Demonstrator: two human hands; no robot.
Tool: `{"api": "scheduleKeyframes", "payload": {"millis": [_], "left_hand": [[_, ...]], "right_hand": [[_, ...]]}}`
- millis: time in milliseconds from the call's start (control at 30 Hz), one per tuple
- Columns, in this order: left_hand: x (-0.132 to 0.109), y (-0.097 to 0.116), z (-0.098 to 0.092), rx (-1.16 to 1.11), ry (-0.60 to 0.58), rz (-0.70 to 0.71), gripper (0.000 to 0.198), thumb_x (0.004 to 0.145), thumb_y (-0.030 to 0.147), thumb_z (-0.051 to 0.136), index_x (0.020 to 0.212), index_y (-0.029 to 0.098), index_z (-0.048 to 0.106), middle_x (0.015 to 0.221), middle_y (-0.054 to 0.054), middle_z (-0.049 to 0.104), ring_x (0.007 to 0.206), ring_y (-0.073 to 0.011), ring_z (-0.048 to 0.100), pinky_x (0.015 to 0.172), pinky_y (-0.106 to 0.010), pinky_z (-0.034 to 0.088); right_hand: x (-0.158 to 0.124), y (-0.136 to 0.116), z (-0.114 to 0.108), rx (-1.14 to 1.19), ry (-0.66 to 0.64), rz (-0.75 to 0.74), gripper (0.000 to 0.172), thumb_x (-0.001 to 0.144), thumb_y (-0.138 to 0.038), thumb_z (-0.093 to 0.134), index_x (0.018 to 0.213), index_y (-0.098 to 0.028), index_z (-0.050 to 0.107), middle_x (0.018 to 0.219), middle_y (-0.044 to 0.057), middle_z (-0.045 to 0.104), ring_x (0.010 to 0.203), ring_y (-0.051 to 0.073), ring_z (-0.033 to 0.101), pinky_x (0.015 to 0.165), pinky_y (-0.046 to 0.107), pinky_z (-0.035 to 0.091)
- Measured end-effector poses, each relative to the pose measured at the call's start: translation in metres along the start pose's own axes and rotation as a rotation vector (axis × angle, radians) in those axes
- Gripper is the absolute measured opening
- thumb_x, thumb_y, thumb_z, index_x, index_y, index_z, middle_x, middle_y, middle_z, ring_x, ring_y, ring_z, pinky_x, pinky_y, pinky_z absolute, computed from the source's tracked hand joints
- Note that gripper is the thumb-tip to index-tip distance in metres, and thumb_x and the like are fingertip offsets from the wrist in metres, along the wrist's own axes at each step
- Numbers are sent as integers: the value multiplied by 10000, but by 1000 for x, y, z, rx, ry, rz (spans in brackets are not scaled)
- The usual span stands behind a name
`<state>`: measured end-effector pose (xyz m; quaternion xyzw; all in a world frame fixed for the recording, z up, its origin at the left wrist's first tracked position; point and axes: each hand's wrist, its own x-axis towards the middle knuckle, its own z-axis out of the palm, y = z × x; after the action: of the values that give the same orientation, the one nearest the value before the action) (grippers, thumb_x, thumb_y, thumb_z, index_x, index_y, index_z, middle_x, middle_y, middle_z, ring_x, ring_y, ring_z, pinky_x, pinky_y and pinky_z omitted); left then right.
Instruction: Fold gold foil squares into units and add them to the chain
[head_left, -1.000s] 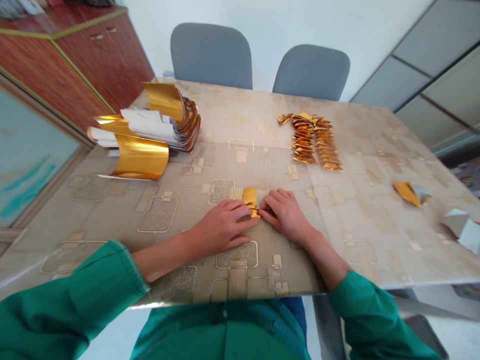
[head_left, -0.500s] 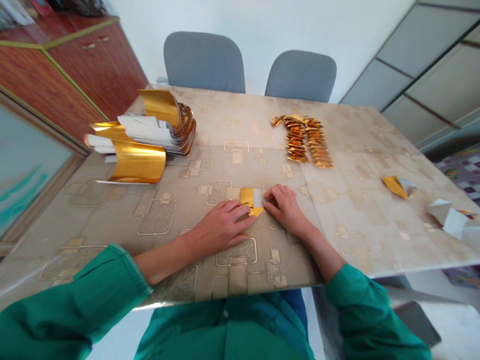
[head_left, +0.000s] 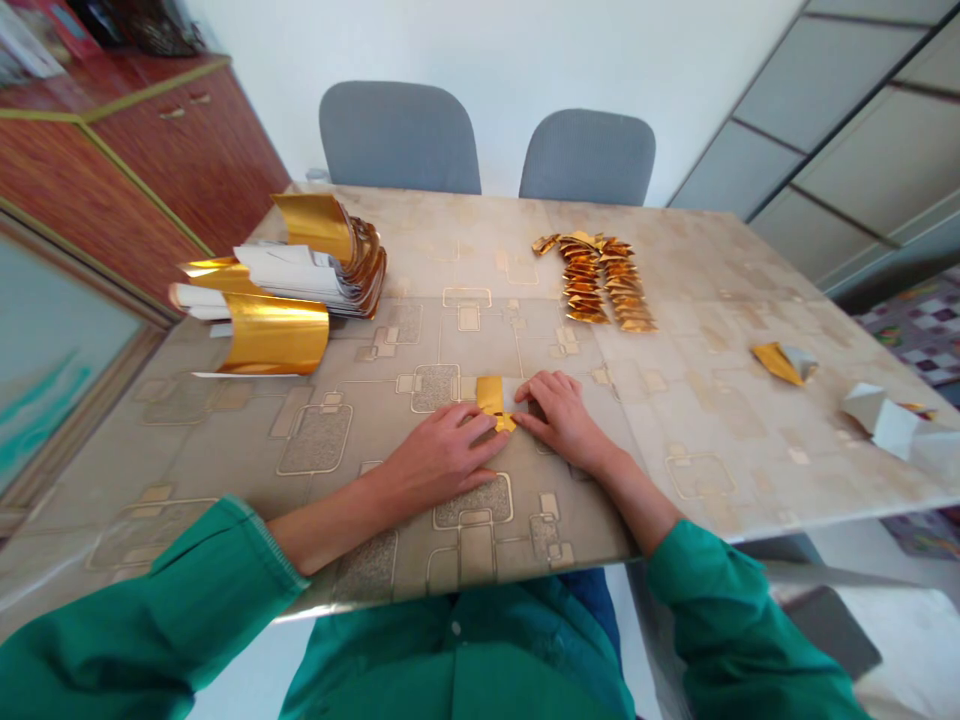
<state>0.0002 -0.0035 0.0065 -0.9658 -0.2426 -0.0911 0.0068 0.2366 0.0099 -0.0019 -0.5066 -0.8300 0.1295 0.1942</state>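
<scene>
A small folded piece of gold paper [head_left: 490, 393] lies on the patterned table [head_left: 585, 520] in front of the person, its upright gold strip showing above a small creased gold end, with a pale patch beside the strip. The left hand [head_left: 442, 450] lies palm down at the paper's lower left, fingertips laid on the creased end, the thumb spread away from them toward the person. The right hand [head_left: 559, 420] is at the paper's right side, fingers curled, thumb tip reaching the creased end; whether thumb and finger pinch an edge there, I cannot tell. Beyond the paper and a little to its right are two rows of folded gold pieces [head_left: 581, 285], packed tightly, with a single folded gold piece [head_left: 546, 244] at their far left end. Well to the left of the paper and farther off sits a stack of gold and white sheets [head_left: 289, 270], several curling up. Well to its right lie a gold-and-white scrap [head_left: 780, 362] and, beyond that, a creased white sheet [head_left: 892, 425]. Farthest from the paper, past the table's far edge, stand two grey chairs [head_left: 399, 140].
</scene>
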Motion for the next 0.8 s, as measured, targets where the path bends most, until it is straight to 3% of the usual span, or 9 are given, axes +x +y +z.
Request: {"api": "scheduleKeyframes", "payload": {"millis": [233, 367, 533, 667, 800], "left_hand": [[-1, -3, 1, -7, 29, 19, 479, 888, 479, 665, 1244, 168, 588, 1196, -124, 612, 1101, -282, 560, 946, -429, 498], [-2, -16, 0, -27, 89, 69, 335, 936, 409, 622, 1183, 184, 627, 1182, -101, 640, 1125, -254, 579, 966, -405, 489], [2, -34, 3, -21, 162, 154, 199, 993, 317, 538, 1085, 212, 680, 1111, -52, 689, 1101, -201, 605, 989, -377, 470], [3, -40, 7, 10, 236, 149, 183, 1001, 271, 526, 990, 228, 703, 1126, -23, 699, 1102, -195, 594, 948, -357, 475], [0, -42, 6, 62, 206, 90, 164, 996, 219, 528, 956, 200, 687, 1063, -16, 713, 1019, -188, 604, 869, -325, 484]], "right_hand": [[1, 7, -5, -26, -4, -4, 59, 951, -244, 532, 943, -227, 588, 969, 36, 626, 941, 212, 520, 870, 365, 345], [2, 12, -9, -20, 52, -29, 178, 937, -151, 456, 949, -232, 613, 982, 51, 651, 946, 215, 537, 856, 372, 388], [3, 12, -9, 21, 77, -167, 362, 891, -66, 417, 1137, -241, 617, 1242, 67, 631, 1129, 222, 523, 949, 408, 418], [4, 8, -7, -34, 6, -233, 309, 927, -124, 469, 1177, -224, 620, 1243, 77, 634, 1124, 223, 523, 980, 407, 393], [3, 4, -8, -115, -7, -219, 231, 953, -237, 533, 1158, -219, 639, 1161, 76, 654, 1047, 232, 534, 930, 408, 370]]}}
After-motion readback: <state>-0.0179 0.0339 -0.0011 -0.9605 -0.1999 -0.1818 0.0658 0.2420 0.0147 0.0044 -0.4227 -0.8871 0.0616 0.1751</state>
